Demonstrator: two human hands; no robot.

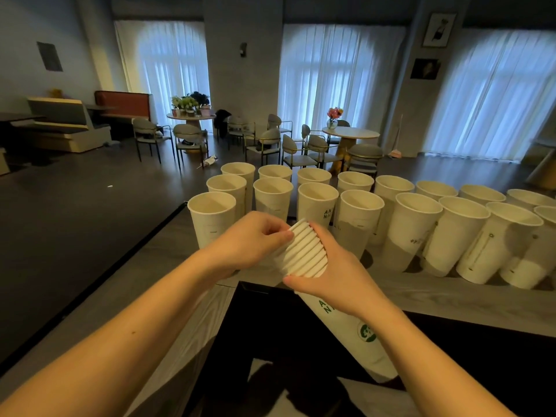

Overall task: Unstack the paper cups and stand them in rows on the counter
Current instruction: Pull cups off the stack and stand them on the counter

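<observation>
Grey counter (451, 299) bears rowed cups (361, 218); right hand (337, 278) clasps stack (307, 254) (tilted), left hand (252, 239) pinches its top rim.

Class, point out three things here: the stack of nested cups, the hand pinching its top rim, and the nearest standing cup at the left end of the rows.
stack of cups (305, 254), head view, stacked rims.
left hand (252, 236), head view, back of hand.
left-end cup (212, 216), head view, side wall.

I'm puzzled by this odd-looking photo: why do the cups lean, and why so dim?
Head view: wide-angle distortion tilts the standing cups outward at right; pale daylight through the curtains backlights the room, dimming the counter; the hand-held stack stays sharp.
</observation>
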